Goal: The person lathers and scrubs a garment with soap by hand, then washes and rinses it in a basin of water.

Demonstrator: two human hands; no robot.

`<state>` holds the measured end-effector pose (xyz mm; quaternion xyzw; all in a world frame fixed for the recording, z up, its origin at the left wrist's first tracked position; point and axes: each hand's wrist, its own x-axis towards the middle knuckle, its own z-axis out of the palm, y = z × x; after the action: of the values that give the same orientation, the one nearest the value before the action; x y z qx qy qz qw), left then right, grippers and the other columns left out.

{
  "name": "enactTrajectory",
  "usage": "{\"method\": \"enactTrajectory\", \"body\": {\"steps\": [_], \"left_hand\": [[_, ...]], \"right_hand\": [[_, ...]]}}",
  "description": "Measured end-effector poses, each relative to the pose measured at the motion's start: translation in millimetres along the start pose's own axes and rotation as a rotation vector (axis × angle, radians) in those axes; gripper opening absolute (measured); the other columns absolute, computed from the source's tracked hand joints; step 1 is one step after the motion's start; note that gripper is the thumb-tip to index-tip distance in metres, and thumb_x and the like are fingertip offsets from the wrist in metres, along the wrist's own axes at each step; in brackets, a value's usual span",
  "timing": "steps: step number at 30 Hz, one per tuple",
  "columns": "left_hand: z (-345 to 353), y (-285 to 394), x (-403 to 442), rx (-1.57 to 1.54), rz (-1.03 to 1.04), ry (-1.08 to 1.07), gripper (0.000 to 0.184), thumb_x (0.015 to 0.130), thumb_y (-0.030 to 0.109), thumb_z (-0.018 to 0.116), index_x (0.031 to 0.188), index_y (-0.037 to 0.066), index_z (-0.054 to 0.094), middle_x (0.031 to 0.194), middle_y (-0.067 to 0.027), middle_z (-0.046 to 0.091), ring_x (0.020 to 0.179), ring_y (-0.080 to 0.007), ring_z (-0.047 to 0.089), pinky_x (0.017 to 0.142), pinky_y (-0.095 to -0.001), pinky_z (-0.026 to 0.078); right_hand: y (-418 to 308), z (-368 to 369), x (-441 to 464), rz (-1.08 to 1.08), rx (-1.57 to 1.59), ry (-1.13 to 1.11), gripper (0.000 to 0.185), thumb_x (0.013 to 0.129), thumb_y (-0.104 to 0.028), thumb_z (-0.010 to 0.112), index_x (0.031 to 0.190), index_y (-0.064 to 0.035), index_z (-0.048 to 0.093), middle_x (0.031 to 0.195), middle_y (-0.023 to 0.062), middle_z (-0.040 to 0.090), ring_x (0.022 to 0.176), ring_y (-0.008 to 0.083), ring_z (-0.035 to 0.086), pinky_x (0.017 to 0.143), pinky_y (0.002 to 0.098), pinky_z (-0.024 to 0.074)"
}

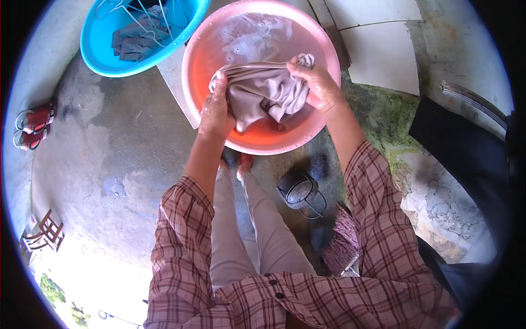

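A wet, greyish-pink cloth garment (266, 90) is stretched between my two hands over a pink basin (192, 68). My left hand (217, 112) is closed on its left edge, thumb on top. On the other side, my right hand (318, 85) grips the bunched right end. The lower folds of the garment hang down into the basin, close to the water. Soapy water (255, 35) with patches of foam shows behind the cloth. What kind of garment it is I cannot tell.
A blue basin (96, 55) at upper left holds dark clothes (139, 41) and white wire hangers. Below the pink basin stand a dark bucket (301, 192) and a brownish mop head (341, 241). Red shoes (35, 123) and a wooden chair (50, 230) are at far left.
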<state>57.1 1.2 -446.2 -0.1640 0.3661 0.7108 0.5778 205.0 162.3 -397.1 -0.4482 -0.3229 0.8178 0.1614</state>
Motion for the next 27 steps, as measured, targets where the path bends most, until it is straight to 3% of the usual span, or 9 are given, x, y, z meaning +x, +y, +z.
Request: {"method": "enactTrajectory", "body": {"steps": [3,6,8,10,11,13,17,25,27], "left_hand": [[5.1,-8.6,8.0,-0.102,-0.056,0.153,0.047,0.091,0.039,0.055,0.116,-0.001,0.050,0.111,-0.0156,0.058,0.100,-0.0256,0.058,0.085,-0.0411,0.051],[-12.2,-16.5,29.8,-0.233,-0.196,0.091,0.043,0.096,0.041,0.043,0.110,0.002,0.053,0.101,-0.0153,0.059,0.091,-0.0252,0.060,0.077,-0.0409,0.051],[-35.5,-27.1,44.2,-0.392,-0.240,-0.463,0.043,0.095,0.042,0.043,0.107,0.003,0.055,0.099,-0.0140,0.059,0.089,-0.0243,0.060,0.074,-0.0400,0.051],[-36.9,-30.3,43.6,-0.392,-0.228,-0.453,0.037,0.095,0.040,0.043,0.104,0.006,0.056,0.095,-0.0112,0.060,0.087,-0.0234,0.060,0.072,-0.0404,0.051],[-37.4,-31.8,43.3,-0.392,-0.222,-0.448,0.035,0.094,0.038,0.043,0.102,0.007,0.056,0.094,-0.0098,0.060,0.086,-0.0230,0.059,0.071,-0.0406,0.052],[37.4,-30.4,-8.4,-0.197,-0.061,0.312,0.030,0.094,0.035,0.042,0.100,0.008,0.056,0.092,-0.0082,0.060,0.085,-0.0228,0.059,0.070,-0.0409,0.051],[55.7,-25.8,-15.8,-0.061,-0.202,0.428,0.035,0.093,0.039,0.039,0.102,0.009,0.056,0.097,-0.0083,0.061,0.089,-0.0262,0.060,0.071,-0.0467,0.051],[-15.1,-59.7,2.2,-0.506,0.047,-0.438,0.029,0.094,0.034,0.041,0.093,0.009,0.056,0.084,-0.0057,0.061,0.077,-0.0200,0.059,0.068,-0.0356,0.050],[-2.8,-63.3,1.3,-0.437,-0.044,-0.268,0.030,0.093,0.034,0.042,0.091,0.009,0.057,0.083,-0.0053,0.061,0.074,-0.0196,0.059,0.065,-0.0352,0.050]], "right_hand": [[29.4,29.3,-8.3,-0.240,-0.237,0.161,0.019,0.078,-0.008,0.071,0.087,-0.0080,0.054,0.077,0.0011,0.058,0.070,0.0102,0.055,0.062,0.0258,0.0479],[43.6,80.4,-49.5,-0.769,-1.006,-0.013,0.022,0.079,-0.012,0.071,0.093,-0.0063,0.055,0.086,0.0040,0.060,0.092,0.0150,0.061,0.077,0.0265,0.0474],[40.6,102.3,-81.6,-0.745,-1.308,-0.140,0.026,0.079,-0.027,0.072,0.073,-0.0060,0.059,0.079,0.0073,0.060,0.088,0.0232,0.063,0.074,0.0310,0.0473],[48.5,108.1,-79.3,-0.881,-1.424,-0.022,0.031,0.080,-0.031,0.069,0.065,-0.0061,0.059,0.071,0.0093,0.059,0.078,0.0279,0.063,0.069,0.0338,0.0473],[58.0,100.5,-64.0,-0.896,-1.391,0.075,0.033,0.080,-0.032,0.067,0.063,-0.0059,0.059,0.068,0.0105,0.059,0.073,0.0297,0.062,0.067,0.0351,0.0474],[59.3,86.0,-30.9,-0.818,-1.362,0.241,0.033,0.081,-0.031,0.065,0.062,-0.0048,0.060,0.064,0.0126,0.059,0.067,0.0322,0.061,0.063,0.0373,0.0472],[61.1,72.4,1.1,-0.717,-1.372,0.399,0.030,0.082,-0.026,0.063,0.064,-0.0018,0.061,0.066,0.0158,0.061,0.060,0.0349,0.059,0.058,0.0411,0.0461],[74.6,115.7,-54.3,-1.032,-1.218,0.164,0.025,0.082,-0.024,0.061,0.068,-0.0033,0.064,0.063,0.0154,0.060,0.056,0.0336,0.059,0.055,0.0430,0.0469],[70.9,100.3,-34.0,-0.934,-1.215,0.236,0.028,0.080,-0.025,0.062,0.060,-0.0049,0.061,0.058,0.0153,0.059,0.052,0.0325,0.058,0.055,0.0419,0.0472]]}}
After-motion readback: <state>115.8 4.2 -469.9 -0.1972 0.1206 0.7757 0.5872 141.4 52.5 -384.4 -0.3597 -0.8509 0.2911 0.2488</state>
